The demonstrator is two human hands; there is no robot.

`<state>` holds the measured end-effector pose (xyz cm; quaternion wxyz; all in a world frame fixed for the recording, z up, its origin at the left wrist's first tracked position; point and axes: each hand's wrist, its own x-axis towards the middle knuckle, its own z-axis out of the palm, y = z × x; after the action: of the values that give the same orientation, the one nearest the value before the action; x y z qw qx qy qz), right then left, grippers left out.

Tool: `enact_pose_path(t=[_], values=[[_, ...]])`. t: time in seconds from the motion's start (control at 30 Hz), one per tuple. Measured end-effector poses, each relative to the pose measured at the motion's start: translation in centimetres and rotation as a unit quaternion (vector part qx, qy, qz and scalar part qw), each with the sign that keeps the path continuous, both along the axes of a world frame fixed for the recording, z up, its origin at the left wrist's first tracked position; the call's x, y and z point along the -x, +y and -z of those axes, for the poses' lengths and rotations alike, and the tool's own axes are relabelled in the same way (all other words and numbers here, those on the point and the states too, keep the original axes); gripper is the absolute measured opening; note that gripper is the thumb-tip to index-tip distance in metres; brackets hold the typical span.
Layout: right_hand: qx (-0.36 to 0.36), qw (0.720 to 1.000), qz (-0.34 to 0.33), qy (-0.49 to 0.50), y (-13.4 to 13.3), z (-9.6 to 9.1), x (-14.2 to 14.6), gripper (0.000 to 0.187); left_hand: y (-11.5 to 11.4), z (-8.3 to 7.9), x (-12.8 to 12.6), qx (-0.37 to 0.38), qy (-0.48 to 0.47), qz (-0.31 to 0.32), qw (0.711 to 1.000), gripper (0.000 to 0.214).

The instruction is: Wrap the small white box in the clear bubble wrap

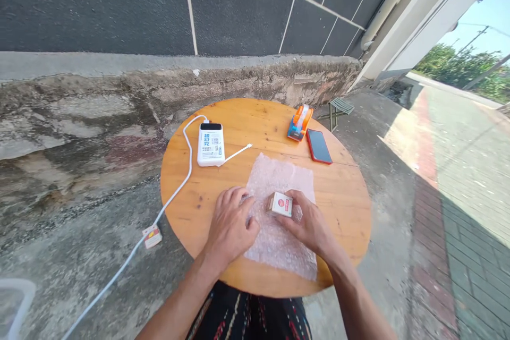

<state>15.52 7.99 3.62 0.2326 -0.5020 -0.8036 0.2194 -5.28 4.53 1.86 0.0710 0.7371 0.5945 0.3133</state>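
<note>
A sheet of pinkish bubble wrap (pixel 279 244) lies on the round wooden table (pixel 191 196) before me. Over its middle is a small white box (pixel 282 204) with a red round mark and brown sides. My right hand (pixel 308 223) grips that box between thumb and fingers at its right side. At the left edge of the wrap rests my left hand (pixel 233 220), palm down, its fingers slightly bent and apart, holding nothing. Whether its fingertips press on the wrap or the wood, I cannot tell.
A white power bank (pixel 211 149) with a short cable stands at the back left, and a long white cord (pixel 189 159) runs off the table. At the back right are an orange and blue tape dispenser (pixel 300 123) and a red-edged phone (pixel 319 146). A folding stool (pixel 338 109) stands beyond.
</note>
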Motion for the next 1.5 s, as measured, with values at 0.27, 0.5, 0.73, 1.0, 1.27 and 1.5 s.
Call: enact_pose_path(t=[0.27,0.5,0.73,1.0,1.27,1.5], values=[[-0.034,0.999,-0.018,0.006,0.3,0.9,-0.3,0.046,-0.3,-0.2,-0.2,-0.001,0.028,0.001,1.000,0.038],[-0.119,0.991,-0.008,0.062,-2.3,0.8,-2.1,0.054,-0.5,-0.2,-0.2,-0.009,0.029,-0.004,1.000,0.039],[-0.103,0.992,-0.058,0.033,-8.5,0.1,-3.0,0.027,-0.6,-0.2,-0.2,-0.014,0.029,0.001,0.999,0.037],[-0.146,0.984,-0.096,-0.021,-10.1,1.8,-0.5,0.011,-0.7,0.0,-0.2,-0.014,0.031,0.001,0.999,0.039],[-0.175,0.981,-0.074,-0.020,-9.8,2.5,-0.2,0.015,-0.7,0.2,0.3,-0.040,-0.027,-0.007,0.999,0.037],[-0.142,0.987,-0.067,-0.022,-9.8,2.0,-0.2,0.016,-0.6,0.5,0.4,-0.042,-0.042,-0.015,0.998,0.033]])
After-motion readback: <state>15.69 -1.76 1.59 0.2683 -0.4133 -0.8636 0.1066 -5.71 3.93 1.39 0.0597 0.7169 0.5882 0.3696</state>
